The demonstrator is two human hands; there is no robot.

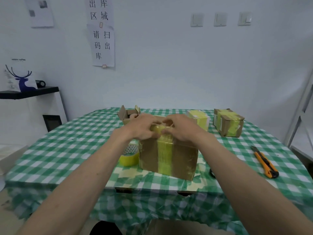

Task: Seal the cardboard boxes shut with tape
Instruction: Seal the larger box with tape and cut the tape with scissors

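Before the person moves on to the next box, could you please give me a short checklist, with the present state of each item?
1. Tape strip runs down the front of the near box: ok.
2. Strip pressed flat on top of the box: cannot tell, the left hand and right hand cover it.
3. Tape roll within reach, beside the box on its left: ok.
4. Utility knife lies on the table, apart from both hands: ok.
5. Small box at the back closed: not ok, its flaps stand open.
6. Two boxes at back right, and, taped: ok.
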